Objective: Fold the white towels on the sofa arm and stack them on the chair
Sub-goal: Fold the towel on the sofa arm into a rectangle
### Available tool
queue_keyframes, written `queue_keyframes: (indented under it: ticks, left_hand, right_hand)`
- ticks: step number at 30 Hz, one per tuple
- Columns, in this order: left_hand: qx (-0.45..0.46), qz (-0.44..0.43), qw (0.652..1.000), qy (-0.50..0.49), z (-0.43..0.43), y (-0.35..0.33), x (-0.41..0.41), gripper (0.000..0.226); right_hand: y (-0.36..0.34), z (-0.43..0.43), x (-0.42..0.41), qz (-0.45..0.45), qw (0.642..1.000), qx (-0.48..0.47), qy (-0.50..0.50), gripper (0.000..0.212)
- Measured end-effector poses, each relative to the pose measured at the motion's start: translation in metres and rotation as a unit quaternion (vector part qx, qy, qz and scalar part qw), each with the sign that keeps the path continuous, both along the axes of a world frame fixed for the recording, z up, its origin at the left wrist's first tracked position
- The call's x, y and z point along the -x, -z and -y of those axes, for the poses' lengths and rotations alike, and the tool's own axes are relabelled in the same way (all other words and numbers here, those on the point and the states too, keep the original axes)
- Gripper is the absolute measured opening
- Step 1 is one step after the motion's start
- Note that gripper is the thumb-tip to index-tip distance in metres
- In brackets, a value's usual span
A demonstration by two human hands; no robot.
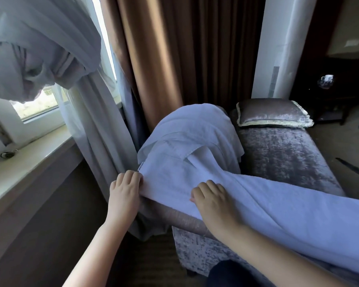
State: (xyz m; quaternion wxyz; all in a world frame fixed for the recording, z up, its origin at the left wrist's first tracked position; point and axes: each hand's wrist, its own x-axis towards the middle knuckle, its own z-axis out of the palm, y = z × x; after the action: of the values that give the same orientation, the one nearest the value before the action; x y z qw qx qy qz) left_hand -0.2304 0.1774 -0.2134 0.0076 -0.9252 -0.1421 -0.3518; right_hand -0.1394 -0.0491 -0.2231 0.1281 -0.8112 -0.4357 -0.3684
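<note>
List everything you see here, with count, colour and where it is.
sofa: one, grey velvet, centre right
towels: several, exact count unclear, white, heaped on the sofa arm
top towel: one, white, trailing from the heap to the right
cushion: one, grey, pale fringe, on the sofa
heavy curtain: one, brown, behind the sofa
sheer curtain: one, white, left
windowsill: one, cream, left
left hand: one, grips the top towel's corner
right hand: one, grips the top towel's near edge

Brown curtains (153, 59) hang beside a bright window (37, 102).
</note>
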Motion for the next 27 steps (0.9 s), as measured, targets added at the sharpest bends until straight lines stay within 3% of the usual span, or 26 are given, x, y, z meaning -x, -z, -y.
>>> queue_keyframes:
  ticks: [4, 7, 9, 12, 15, 17, 19, 23, 27]
  left_hand:
    - [0.007, -0.026, 1.0, 0.004, -0.002, 0.01, 0.003, 0.035]
    - [0.027, -0.029, 0.999, 0.02, -0.004, 0.0, 0.003, 0.019]
    - [0.057, 0.012, 0.997, 0.045, 0.003, -0.022, -0.006, 0.006]
    - [0.081, 0.042, 0.993, 0.073, 0.021, -0.059, -0.042, 0.022]
    - [0.008, -0.073, 0.993, 0.097, 0.04, -0.078, -0.092, 0.031]
    - [-0.066, -0.165, 0.978, 0.111, 0.048, -0.082, -0.12, 0.043]
    - [-0.117, -0.221, 0.964, 0.092, 0.051, -0.081, -0.139, 0.04]
    - [-0.215, -0.165, 0.954, 0.127, 0.044, -0.082, -0.143, 0.018]
    - [-0.153, -0.011, 0.978, 0.144, 0.023, -0.102, -0.117, 0.025]
  right_hand:
    - [0.005, 0.002, 0.001, -0.015, 1.0, 0.0, -0.011, 0.031]
    - [-0.001, 0.009, -0.003, -0.032, 0.999, -0.021, -0.031, 0.02]
    - [-0.015, 0.016, -0.011, -0.053, 0.997, -0.048, 0.01, 0.022]
    - [-0.032, 0.03, -0.031, -0.101, 0.984, -0.06, 0.13, 0.025]
    - [-0.034, 0.038, -0.039, -0.175, 0.964, -0.001, 0.199, 0.037]
    - [-0.034, 0.043, -0.04, -0.184, 0.967, 0.009, 0.176, 0.036]
    - [-0.035, 0.046, -0.039, -0.193, 0.97, -0.011, 0.15, 0.034]
    - [-0.041, 0.048, -0.04, -0.264, 0.951, -0.007, 0.161, 0.048]
    - [-0.047, 0.052, -0.028, -0.298, 0.951, -0.061, 0.05, 0.046]
